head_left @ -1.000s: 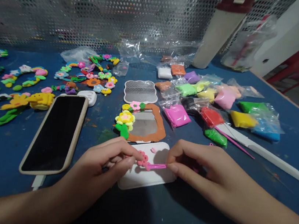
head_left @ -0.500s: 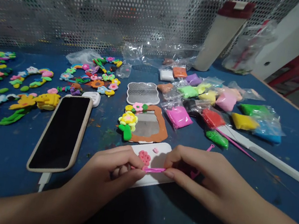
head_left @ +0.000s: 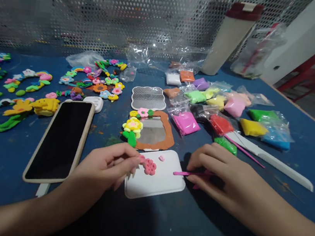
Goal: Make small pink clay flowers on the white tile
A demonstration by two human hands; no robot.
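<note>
A white tray (head_left: 150, 185) lies in front of me, with a coral clay flower (head_left: 150, 166) and a small pale pink clay bit (head_left: 161, 158) on it. My left hand (head_left: 116, 163) pinches a small piece of pink clay (head_left: 141, 158) at the flower's left edge. To the right of the tray, my right hand (head_left: 214, 173) is closed on a pink modelling tool (head_left: 181, 173), whose tip points left over the tray. Just behind the tray sits a mirror with a brown clay frame (head_left: 169, 133), decorated with a yellow flower (head_left: 133, 125) and green leaves.
A phone (head_left: 60, 139) with a cable lies at the left, near several clay-decorated pieces (head_left: 100, 86). Behind is another small mirror (head_left: 149, 98). Bagged coloured clay (head_left: 186, 123), a white comb-like knife (head_left: 285, 168) and a tumbler (head_left: 230, 38) are at the right.
My hands have moved apart. The tool has left my left fingertips and stays in my right hand, which shifted right. My left hand moved left and up to the flower's edge.
</note>
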